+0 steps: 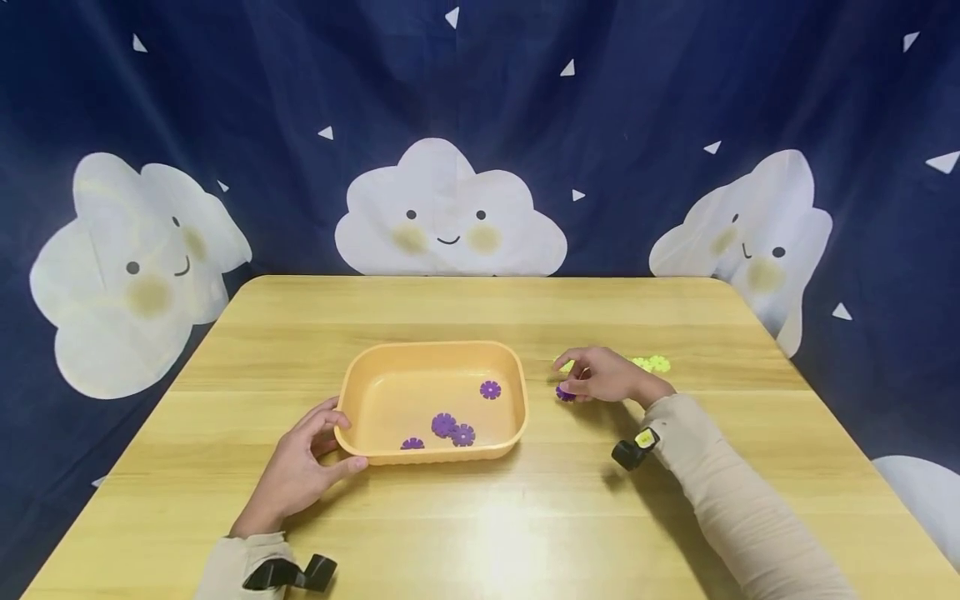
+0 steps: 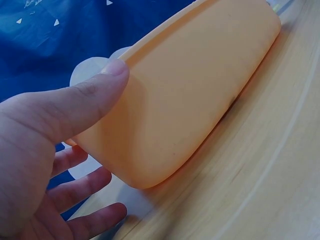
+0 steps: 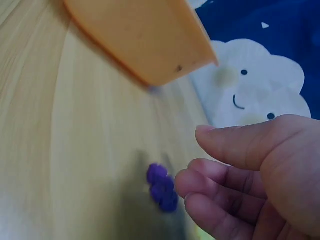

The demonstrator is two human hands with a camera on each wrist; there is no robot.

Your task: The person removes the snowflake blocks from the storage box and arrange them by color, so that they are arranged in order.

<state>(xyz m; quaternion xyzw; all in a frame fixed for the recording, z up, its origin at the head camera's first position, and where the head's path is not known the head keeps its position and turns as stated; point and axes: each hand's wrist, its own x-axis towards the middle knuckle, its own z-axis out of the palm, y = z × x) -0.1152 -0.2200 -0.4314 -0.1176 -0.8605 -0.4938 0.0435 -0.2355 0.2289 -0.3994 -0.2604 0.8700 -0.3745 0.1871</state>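
Ana: How do the pieces look?

Ben: The purple discs (image 1: 462,435) are small, flat and round, notched about the edge like little cogs. They lie in the orange tray (image 1: 401,396): one toward the far right corner, two overlapping nearer the front, another partly hidden by the near wall.

Ana: Any outside it?

Ben: A purple cluster (image 3: 162,190) on the wooden table (image 1: 450,533), right of the tray, blurred in the wrist view. Bright yellow-green discs (image 1: 658,363) lie just beyond the right wrist.

Ana: And the hands?

Ben: The left hand (image 1: 300,467) grips the tray's near left corner, thumb along the outer wall, a finger hooked over the rim, the other fingers spread below.

Ana: The right hand (image 1: 603,377)?

Ben: It hangs palm inward over the cluster, forearm slanting in from the lower right. Thumb and loosely bent fingers stand apart, with nothing visible between them. Whether a fingertip touches the cluster, the views cannot tell.
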